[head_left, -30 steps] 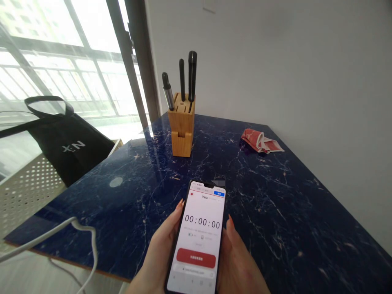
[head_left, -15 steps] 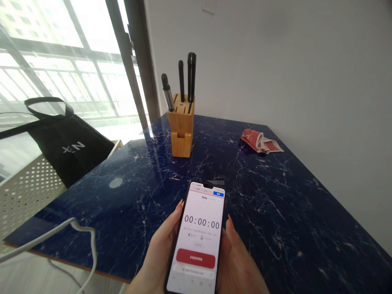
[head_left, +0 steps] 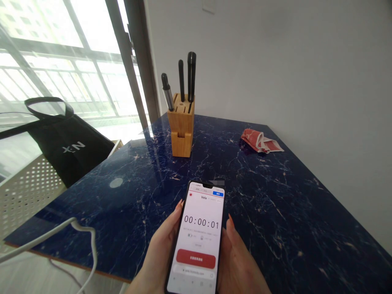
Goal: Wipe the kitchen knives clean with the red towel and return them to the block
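A smartphone (head_left: 199, 239) with a lit screen is held upright between my two hands over the near part of the table. Its screen reads 00:00:01 above a red button. My left hand (head_left: 161, 249) grips the phone's left edge, thumb along the side. On the opposite edge, my right hand (head_left: 240, 257) is closed round the phone, with its thumb raised beside the screen. The other fingers of both hands are hidden behind the phone. Beyond it stands a wooden knife block (head_left: 181, 132), holding several black-handled tools, one with a silver collar.
The blue marbled table (head_left: 137, 204) reaches back to a white wall. A crumpled red cloth (head_left: 260, 141) lies at right. Left of the table, a black bag (head_left: 73, 143) rests on a perforated pale chair (head_left: 27, 192). A white cable (head_left: 55, 229) crosses the near left corner.
The timer on the phone screen has gone from 00:00:00 to 00:00:01, and a red dot has appeared at the screen's upper left. Both hands hold still.
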The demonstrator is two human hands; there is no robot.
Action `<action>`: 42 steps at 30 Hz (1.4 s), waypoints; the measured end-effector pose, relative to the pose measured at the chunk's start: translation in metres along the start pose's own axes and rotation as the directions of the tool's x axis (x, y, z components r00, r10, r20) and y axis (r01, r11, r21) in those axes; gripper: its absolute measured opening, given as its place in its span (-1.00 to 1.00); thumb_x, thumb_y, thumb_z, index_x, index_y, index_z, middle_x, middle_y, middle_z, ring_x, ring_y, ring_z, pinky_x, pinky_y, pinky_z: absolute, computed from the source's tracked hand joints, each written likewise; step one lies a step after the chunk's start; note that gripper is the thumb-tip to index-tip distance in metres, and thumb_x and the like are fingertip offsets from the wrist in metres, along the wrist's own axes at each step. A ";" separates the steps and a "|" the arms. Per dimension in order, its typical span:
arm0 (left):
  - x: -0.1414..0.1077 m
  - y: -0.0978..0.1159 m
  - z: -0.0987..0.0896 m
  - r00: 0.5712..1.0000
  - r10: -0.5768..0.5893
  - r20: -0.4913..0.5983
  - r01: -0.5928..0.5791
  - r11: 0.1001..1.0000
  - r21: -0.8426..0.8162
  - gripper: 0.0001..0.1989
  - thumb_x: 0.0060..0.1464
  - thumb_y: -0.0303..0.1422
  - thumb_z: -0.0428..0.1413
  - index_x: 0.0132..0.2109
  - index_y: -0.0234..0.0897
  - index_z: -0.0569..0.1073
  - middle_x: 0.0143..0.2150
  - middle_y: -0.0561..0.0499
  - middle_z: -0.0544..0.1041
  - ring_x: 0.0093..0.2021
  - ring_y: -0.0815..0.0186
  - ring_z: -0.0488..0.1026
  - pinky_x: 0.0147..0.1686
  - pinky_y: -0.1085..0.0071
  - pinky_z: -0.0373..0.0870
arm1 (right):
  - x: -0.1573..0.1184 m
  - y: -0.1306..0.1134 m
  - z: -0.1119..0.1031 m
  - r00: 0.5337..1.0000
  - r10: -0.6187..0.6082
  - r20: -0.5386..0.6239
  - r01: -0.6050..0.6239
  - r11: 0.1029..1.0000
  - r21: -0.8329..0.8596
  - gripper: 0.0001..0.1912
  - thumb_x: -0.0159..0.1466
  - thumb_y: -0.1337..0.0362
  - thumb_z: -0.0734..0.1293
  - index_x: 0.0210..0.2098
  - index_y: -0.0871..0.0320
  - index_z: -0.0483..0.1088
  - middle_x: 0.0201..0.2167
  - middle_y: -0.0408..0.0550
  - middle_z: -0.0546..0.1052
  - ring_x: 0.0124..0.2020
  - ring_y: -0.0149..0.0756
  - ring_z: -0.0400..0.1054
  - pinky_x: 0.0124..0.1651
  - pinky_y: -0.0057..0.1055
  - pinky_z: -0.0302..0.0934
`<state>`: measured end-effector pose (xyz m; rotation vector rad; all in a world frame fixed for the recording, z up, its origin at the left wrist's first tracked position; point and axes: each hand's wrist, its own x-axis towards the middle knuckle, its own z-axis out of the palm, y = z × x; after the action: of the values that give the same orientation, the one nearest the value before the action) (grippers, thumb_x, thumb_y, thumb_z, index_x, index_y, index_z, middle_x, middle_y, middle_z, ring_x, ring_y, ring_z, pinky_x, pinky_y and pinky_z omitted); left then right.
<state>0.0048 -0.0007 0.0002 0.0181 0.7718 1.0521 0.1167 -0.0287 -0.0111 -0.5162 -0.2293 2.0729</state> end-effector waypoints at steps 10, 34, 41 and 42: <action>-0.002 0.002 0.003 0.999 -0.028 0.031 0.027 1.000 0.013 -0.71 0.07 -0.36 0.01 -0.09 -0.40 0.45 -0.25 -0.13 0.56 -0.12 0.10 0.44 -0.06 0.24 0.35 | 0.000 -0.001 0.003 1.000 -0.022 -0.005 0.022 1.000 -0.010 -0.42 0.12 -0.07 0.21 0.00 0.17 0.29 -0.03 0.06 0.39 0.05 -0.12 0.18 0.12 -0.12 -0.08; -0.001 0.000 0.003 0.999 0.027 -0.034 -0.028 1.000 -0.011 -0.71 0.11 -0.42 -0.03 -0.06 -0.42 0.44 -0.30 -0.12 0.57 -0.15 0.12 0.46 -0.07 0.26 0.37 | 0.000 -0.001 0.002 1.000 -0.013 0.008 0.014 1.000 -0.019 -0.41 0.11 -0.08 0.21 0.00 0.18 0.29 -0.03 0.07 0.40 0.05 -0.11 0.18 0.12 -0.11 -0.07; -0.001 0.001 0.002 1.000 0.011 -0.016 -0.011 1.000 -0.010 -0.72 0.11 -0.41 -0.03 -0.10 -0.42 0.46 -0.30 -0.13 0.57 -0.15 0.10 0.46 -0.07 0.22 0.36 | 0.001 -0.001 0.002 1.000 -0.025 0.000 0.025 0.999 -0.022 -0.40 0.11 -0.08 0.22 0.00 0.20 0.29 -0.03 0.08 0.39 0.04 -0.11 0.19 0.12 -0.12 -0.07; -0.002 0.001 0.003 1.000 0.015 -0.025 -0.015 1.000 -0.004 -0.72 0.10 -0.41 -0.03 -0.10 -0.42 0.46 -0.31 -0.12 0.58 -0.16 0.11 0.46 -0.07 0.22 0.36 | 0.001 -0.001 0.002 1.000 -0.028 0.000 0.028 0.999 -0.022 -0.40 0.10 -0.08 0.22 0.00 0.19 0.29 -0.02 0.08 0.39 0.04 -0.12 0.20 0.12 -0.13 -0.07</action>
<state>0.0055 -0.0008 0.0032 0.0073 0.7932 1.0695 0.1166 -0.0271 -0.0092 -0.5234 -0.2580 2.0455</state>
